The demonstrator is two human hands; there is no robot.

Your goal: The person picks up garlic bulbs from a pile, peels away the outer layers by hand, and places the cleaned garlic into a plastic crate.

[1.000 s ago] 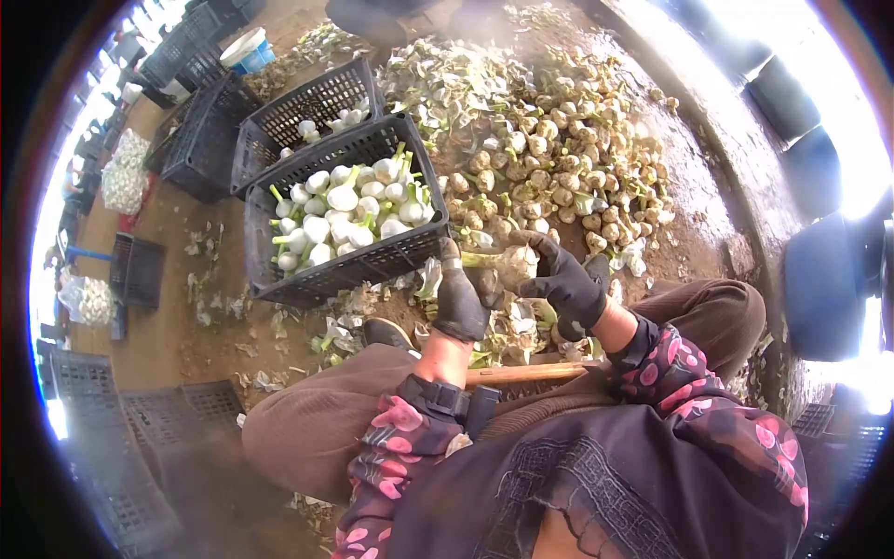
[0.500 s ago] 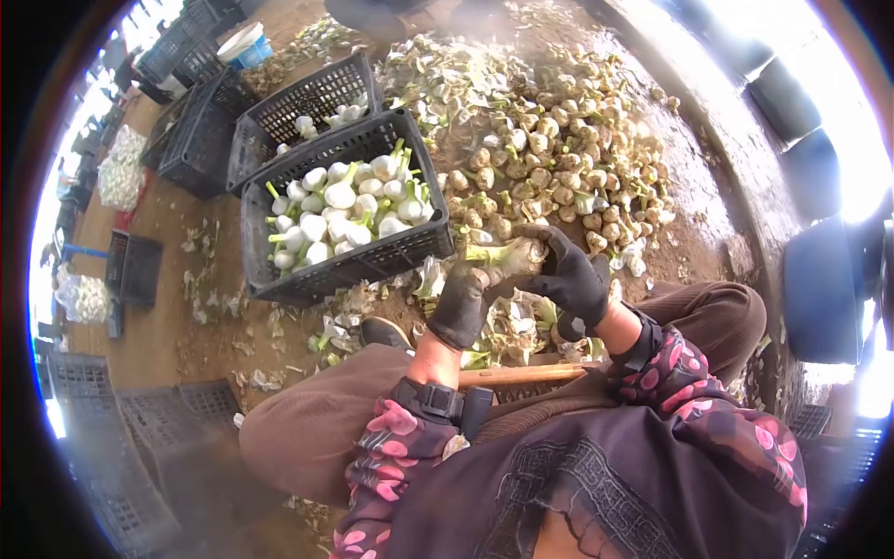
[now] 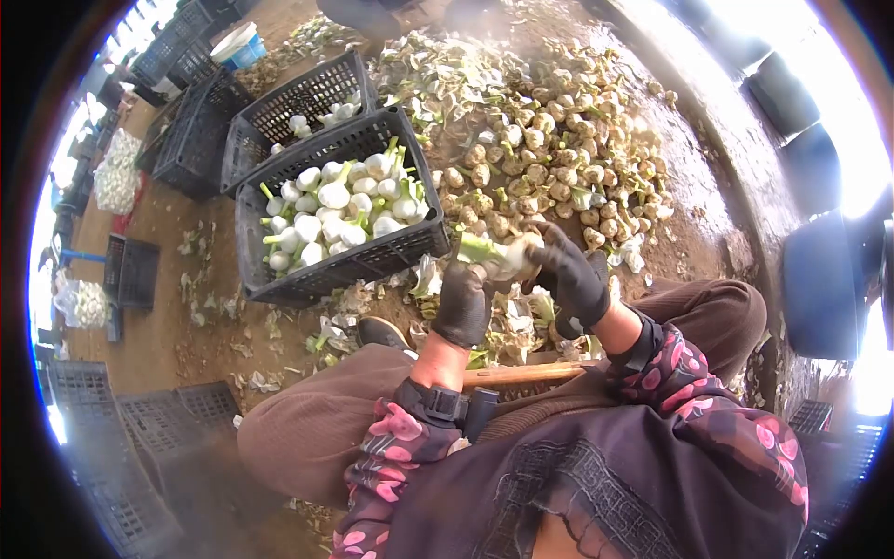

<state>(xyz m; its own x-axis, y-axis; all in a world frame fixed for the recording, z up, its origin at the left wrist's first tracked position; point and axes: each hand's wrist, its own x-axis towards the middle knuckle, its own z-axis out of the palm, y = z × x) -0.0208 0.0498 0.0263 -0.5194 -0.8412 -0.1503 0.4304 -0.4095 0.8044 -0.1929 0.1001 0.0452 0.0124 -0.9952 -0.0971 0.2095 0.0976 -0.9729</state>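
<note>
A garlic bulb with a thick green stem hangs in front of me between my two gloved hands. My left hand is closed around its stem end. The dark fingers of my right hand are curled against the root end, on loose outer skin, and are a little blurred. Left of my hands, a black plastic crate holds many white, clean bulbs with short green stems. Beyond my hands lies a heap of brownish, unpeeled garlic.
A second black crate with a few bulbs stands behind the first. Peeled skins litter the ground. A wooden handle lies across my lap. More crates stand at lower left, near a white-blue bucket farther back.
My right hand has shifted slightly over the root end, with its fingers pulling at the bulb's skin. The stem now tilts more upward to the left. The view has moved slightly.
</note>
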